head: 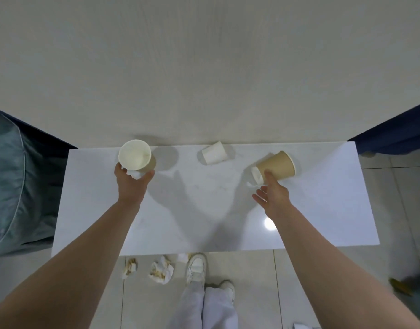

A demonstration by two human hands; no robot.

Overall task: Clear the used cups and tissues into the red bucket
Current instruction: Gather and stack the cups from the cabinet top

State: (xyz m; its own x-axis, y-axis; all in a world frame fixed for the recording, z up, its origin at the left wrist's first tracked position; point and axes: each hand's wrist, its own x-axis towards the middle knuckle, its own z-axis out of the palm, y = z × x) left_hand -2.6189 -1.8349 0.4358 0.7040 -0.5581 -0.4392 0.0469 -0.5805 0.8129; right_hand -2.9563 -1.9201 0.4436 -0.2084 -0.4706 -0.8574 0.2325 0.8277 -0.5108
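My left hand grips an upright tan paper cup with a white inside, at the back left of the white table. A second tan cup lies on its side at the back right. My right hand reaches it with straight fingers, one fingertip touching its wall. A small white piece lies at that cup's near end; what it is I cannot tell. A white cup lies tipped over at the back middle. Crumpled stained tissues lie on the floor below the table's front edge. No red bucket is in view.
A pale wall stands right behind the table. A grey-blue cushion is at the left and dark blue furniture at the right. My legs and white shoes stand on the tiled floor beside the tissues.
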